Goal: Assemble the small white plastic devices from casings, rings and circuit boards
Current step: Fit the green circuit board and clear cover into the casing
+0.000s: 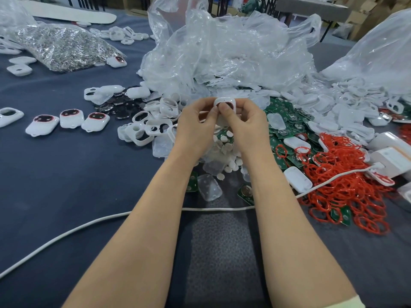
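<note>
I hold a small white casing [225,102] with a dark, red-ringed window above the table's middle. My left hand [195,127] grips its left side and my right hand [244,127] grips its right side, thumbs pressing on the front. Three finished devices [69,122] lie in a row at the left. Loose white casings [151,127] are heaped just left of my hands. Green circuit boards [287,123] spread out to the right. Red rings [347,181] form a big pile at the right. Small white round caps [224,150] lie under my wrists.
Crumpled clear plastic bags [222,54] rise behind my hands. A bag of small metal parts [60,47] sits at the back left. A white cable [89,223] runs across the dark blue cloth [66,185] to white boxes [393,156] at the right edge.
</note>
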The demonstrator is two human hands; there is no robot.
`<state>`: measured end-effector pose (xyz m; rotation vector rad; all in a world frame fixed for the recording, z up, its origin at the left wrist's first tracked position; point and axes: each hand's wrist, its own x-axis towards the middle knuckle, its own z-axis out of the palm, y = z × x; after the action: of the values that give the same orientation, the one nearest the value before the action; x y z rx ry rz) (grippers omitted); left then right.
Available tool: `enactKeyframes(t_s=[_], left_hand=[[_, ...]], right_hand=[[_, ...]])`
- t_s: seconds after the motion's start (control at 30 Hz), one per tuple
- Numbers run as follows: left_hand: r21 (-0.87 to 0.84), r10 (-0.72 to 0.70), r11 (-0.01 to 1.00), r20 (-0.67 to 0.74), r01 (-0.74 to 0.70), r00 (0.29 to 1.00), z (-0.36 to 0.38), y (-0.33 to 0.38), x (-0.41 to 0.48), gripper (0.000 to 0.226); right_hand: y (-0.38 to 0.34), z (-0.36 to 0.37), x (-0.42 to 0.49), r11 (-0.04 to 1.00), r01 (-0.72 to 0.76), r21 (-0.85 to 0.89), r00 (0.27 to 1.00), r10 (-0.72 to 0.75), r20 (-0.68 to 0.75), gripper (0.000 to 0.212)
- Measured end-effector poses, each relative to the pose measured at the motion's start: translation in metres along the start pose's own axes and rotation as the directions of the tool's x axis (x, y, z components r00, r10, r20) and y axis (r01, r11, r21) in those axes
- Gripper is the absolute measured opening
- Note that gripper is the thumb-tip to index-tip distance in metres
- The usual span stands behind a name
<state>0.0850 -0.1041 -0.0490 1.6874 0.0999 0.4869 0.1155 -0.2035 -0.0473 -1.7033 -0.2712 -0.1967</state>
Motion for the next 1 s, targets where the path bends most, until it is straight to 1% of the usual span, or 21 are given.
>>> enactKeyframes(t_s=[0.17, 0.3, 0.37, 0.43, 0.5, 0.53, 0.6, 0.63, 0.67, 0.73, 0.77, 0.83, 0.9, 0.97, 1.0], left_hand=[[-0.029, 0.001, 1.0, -0.021, -0.001, 1.0, -0.002, 0.001, 0.0, 0.016], [-0.009, 0.01, 1.0, -0.027, -0.01, 1.0, 0.0, 0.002, -0.001, 0.017], [-0.025, -0.005, 1.0, -0.023, 0.004, 1.0, -0.001, 0.002, -0.001, 0.019], [-0.117, -0.065, 0.991, -0.011, 0.063, 0.998, -0.002, 0.002, -0.002, 0.019], [-0.235, -0.158, 0.96, 0.004, 0.154, 0.987, -0.002, 0.003, -0.001, 0.025], [-0.271, -0.199, 0.943, 0.007, 0.194, 0.98, -0.002, 0.003, -0.002, 0.027], [-0.266, -0.23, 0.937, 0.018, 0.226, 0.973, -0.002, 0.003, -0.002, 0.025], [-0.236, -0.217, 0.946, 0.038, 0.22, 0.975, -0.001, 0.002, -0.003, 0.021], [-0.186, -0.198, 0.96, 0.07, 0.208, 0.978, -0.001, 0.002, -0.004, 0.016], [-0.082, -0.179, 0.979, 0.124, 0.189, 0.976, 0.001, 0.001, -0.008, 0.01], [-0.063, -0.178, 0.981, 0.114, 0.186, 0.977, 0.001, 0.0, -0.008, 0.01], [-0.089, -0.183, 0.979, 0.036, 0.186, 0.982, -0.003, 0.002, -0.005, 0.011], [-0.137, -0.169, 0.977, -0.05, 0.161, 0.984, -0.014, 0.01, 0.004, 0.011], [-0.153, -0.14, 0.981, -0.153, 0.117, 0.978, -0.034, 0.017, 0.017, 0.011], [-0.162, -0.143, 0.981, -0.223, 0.107, 0.964, -0.047, 0.019, 0.025, 0.012]], right_hand=[[0.001, -0.001, 0.0, 0.999, -0.014, 0.049, 0.995, 0.01, 0.095, 0.007], [0.0, -0.001, -0.001, 0.999, -0.004, 0.041, 0.998, 0.001, 0.068, 0.007], [-0.001, -0.001, -0.001, 0.996, -0.046, 0.081, 0.997, 0.041, 0.061, 0.005], [-0.001, -0.002, -0.001, 0.969, -0.159, 0.188, 0.986, 0.146, 0.077, 0.009], [-0.002, -0.001, 0.0, 0.904, -0.269, 0.331, 0.963, 0.246, 0.109, 0.011], [-0.003, -0.001, 0.0, 0.867, -0.301, 0.398, 0.953, 0.28, 0.113, 0.012], [-0.004, -0.002, 0.001, 0.818, -0.322, 0.476, 0.943, 0.322, 0.084, 0.017], [-0.004, -0.003, 0.0, 0.828, -0.312, 0.466, 0.944, 0.324, 0.056, 0.018], [-0.003, -0.004, -0.001, 0.866, -0.293, 0.405, 0.95, 0.313, 0.018, 0.019], [-0.001, -0.006, -0.005, 0.944, -0.262, 0.201, 0.959, 0.277, -0.052, 0.019], [-0.002, -0.006, -0.007, 0.962, -0.245, 0.122, 0.964, 0.255, -0.075, 0.02], [-0.01, -0.001, -0.007, 0.979, -0.198, 0.044, 0.977, 0.201, -0.078, 0.021], [-0.023, 0.011, 0.001, 0.987, -0.163, 0.011, 0.986, 0.163, -0.037, 0.019], [-0.038, 0.034, 0.015, 0.987, -0.148, 0.062, 0.989, 0.146, 0.039, 0.017], [-0.044, 0.051, 0.022, 0.983, -0.155, 0.099, 0.986, 0.147, 0.082, 0.016]])
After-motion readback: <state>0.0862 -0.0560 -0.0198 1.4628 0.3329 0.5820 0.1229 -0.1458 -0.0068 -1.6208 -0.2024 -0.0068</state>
